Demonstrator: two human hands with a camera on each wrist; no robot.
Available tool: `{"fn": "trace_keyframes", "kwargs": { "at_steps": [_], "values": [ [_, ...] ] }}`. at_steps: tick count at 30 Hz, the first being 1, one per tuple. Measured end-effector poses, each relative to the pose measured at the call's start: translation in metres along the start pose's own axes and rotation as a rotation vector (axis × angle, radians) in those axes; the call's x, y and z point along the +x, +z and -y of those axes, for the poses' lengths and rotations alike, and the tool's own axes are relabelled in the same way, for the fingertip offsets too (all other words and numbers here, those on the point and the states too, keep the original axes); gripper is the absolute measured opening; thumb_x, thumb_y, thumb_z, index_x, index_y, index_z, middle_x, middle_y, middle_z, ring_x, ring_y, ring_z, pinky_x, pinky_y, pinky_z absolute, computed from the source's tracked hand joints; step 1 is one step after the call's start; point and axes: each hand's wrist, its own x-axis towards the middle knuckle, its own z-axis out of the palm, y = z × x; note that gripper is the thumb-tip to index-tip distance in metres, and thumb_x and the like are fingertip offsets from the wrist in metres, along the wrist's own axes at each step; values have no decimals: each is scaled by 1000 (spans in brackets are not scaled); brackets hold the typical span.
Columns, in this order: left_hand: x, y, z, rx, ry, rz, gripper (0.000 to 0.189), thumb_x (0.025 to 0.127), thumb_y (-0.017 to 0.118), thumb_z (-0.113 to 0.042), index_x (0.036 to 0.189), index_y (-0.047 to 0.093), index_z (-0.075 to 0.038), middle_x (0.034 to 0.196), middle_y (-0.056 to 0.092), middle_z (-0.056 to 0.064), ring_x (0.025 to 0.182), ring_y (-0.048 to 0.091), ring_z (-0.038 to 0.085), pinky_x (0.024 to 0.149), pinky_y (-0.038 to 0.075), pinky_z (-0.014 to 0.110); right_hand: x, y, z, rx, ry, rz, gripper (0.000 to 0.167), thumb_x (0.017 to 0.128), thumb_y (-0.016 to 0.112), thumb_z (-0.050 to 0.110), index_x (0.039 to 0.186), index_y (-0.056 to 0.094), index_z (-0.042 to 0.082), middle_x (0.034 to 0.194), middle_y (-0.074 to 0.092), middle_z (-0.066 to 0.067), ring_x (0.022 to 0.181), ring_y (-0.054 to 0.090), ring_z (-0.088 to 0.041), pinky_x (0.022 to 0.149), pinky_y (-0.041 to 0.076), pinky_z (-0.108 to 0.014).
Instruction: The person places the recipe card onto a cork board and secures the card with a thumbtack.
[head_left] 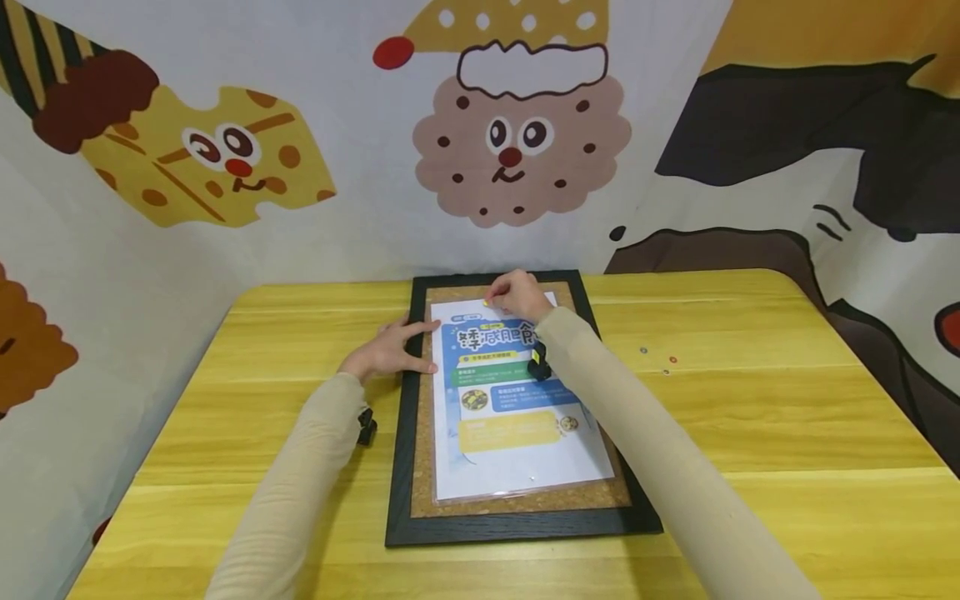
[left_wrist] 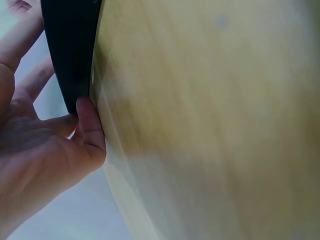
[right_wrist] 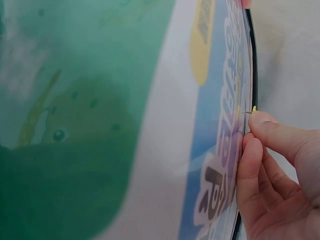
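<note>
As your left hand [head_left: 386,350] rests at the left side of the framed corkboard [head_left: 517,527], thumb and forefinger spread apart over the edge of the printed sheet [head_left: 517,400], your right hand [head_left: 521,296] pinches a yellow-headed pin [right_wrist: 254,109] at the sheet's top margin, above the title. The left-wrist view shows other fingers meeting the outer side of the black frame [left_wrist: 72,50]; how firmly they press, you cannot tell from here. The pin sits between your right thumb and fingers, its bare needle [right_wrist: 246,112] aimed down toward the sheet, and the coming move appears to turn on that line: the needle's long axis against the flat face just beneath it. Whether the tip touches the paper is too fine to make out. Board and sheet both lie lengthwise on the wood-grained counter [head_left: 787,433], running from near the patterned backdrop [head_left: 330,242] toward you. Your right hand is the one at the pin, with your left nearby, to its left and slightly closer to you. To the right of the board, well apart from the pin, lie a few tiny coloured pieces [head_left: 672,360], too small to identify.
</note>
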Motion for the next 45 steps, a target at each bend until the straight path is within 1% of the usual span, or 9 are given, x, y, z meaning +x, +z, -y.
{"fn": "trace_keyframes", "kwargs": {
  "at_steps": [10,20,24,30,34,37,40,43,45],
  "values": [
    [-1,-1,0,-3,10,7,84,83,78,-31,153,33,-19,157,-6,26,140,-7,50,106,11,68,-2,1,6,-34,23,-10,9,90,68,5,88,76,9,90,68,-3,81,55,-17,68,43,-25],
    [-3,-1,-1,14,42,15,83,84,77,-30,153,32,-16,156,-6,28,138,-9,53,104,13,69,-4,3,5,-60,16,-30,8,89,69,5,89,77,7,82,68,-3,70,55,-14,62,42,-23],
    [-4,-1,-1,11,40,17,83,85,77,-31,153,32,-16,156,-6,28,138,-9,52,104,13,69,-4,4,7,-75,20,-42,7,89,70,5,87,76,7,86,69,-4,74,57,-17,66,44,-25],
    [-3,-1,0,4,23,16,84,84,77,-32,153,32,-18,157,-6,26,139,-9,50,105,12,68,-7,6,10,-94,42,-54,9,89,68,3,88,77,7,94,70,-5,88,57,-19,78,47,-31],
    [0,0,0,-5,19,12,84,83,78,-32,152,33,-20,158,-6,24,140,-8,49,106,11,67,-11,2,7,-64,57,-28,11,90,68,5,95,77,7,102,69,-6,93,57,-19,84,48,-33],
    [1,0,0,-12,22,6,84,82,79,-31,152,34,-20,158,-5,24,140,-7,49,106,11,67,-13,-1,5,-45,46,12,14,92,67,7,102,76,7,108,68,-7,97,58,-21,87,48,-36],
    [0,-1,0,-23,18,7,84,82,79,-31,152,35,-19,158,-6,24,140,-7,48,106,11,66,-17,-4,5,-60,27,56,19,93,66,11,109,74,9,112,67,-6,102,58,-20,92,46,-37],
    [-1,-1,0,-32,13,12,84,82,79,-31,152,34,-19,158,-6,24,140,-8,48,106,11,67,-22,-7,6,-92,-3,81,21,94,65,13,112,74,12,114,67,-3,101,57,-19,92,44,-38],
    [-1,-2,1,-33,7,11,84,83,79,-31,152,34,-18,157,-6,24,140,-8,49,106,11,67,-27,-8,8,-97,-34,95,21,93,65,12,113,74,12,113,67,-3,97,57,-19,88,44,-37]
  ]
}}
